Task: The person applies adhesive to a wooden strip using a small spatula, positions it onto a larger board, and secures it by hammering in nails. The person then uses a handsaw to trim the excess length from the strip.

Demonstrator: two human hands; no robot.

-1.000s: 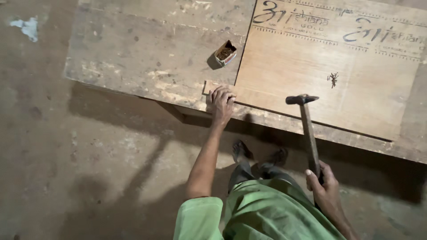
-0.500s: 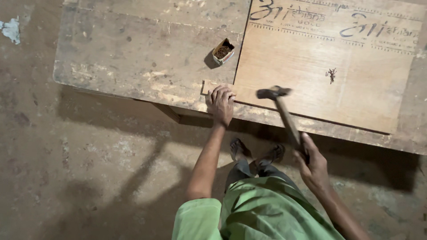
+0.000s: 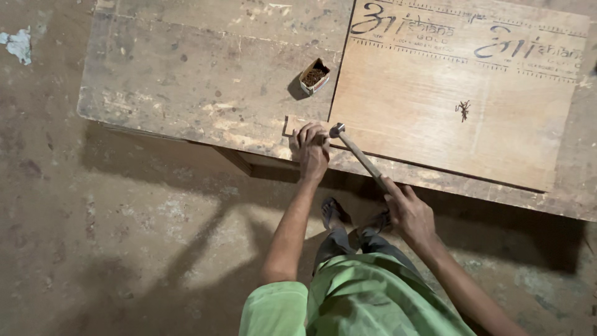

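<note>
My right hand (image 3: pixel 407 211) grips the wooden handle of a hammer (image 3: pixel 357 152). Its metal head is down by the fingertips of my left hand (image 3: pixel 311 149). That hand rests on a small wooden block (image 3: pixel 291 124) at the near edge of the worn workbench (image 3: pixel 186 81), fingers curled; any nail under them is hidden. A plywood sheet (image 3: pixel 448 106) lies just right of the hammer head.
A small open box of nails (image 3: pixel 314 76) stands on the bench above my left hand. A little heap of loose nails (image 3: pixel 462 110) lies on the plywood. My sandalled feet (image 3: pixel 348 218) stand on the dusty floor below the bench edge.
The hammer has swung down and to the left, from raised over the plywood to right beside my left hand. My left hand has stayed on the block.
</note>
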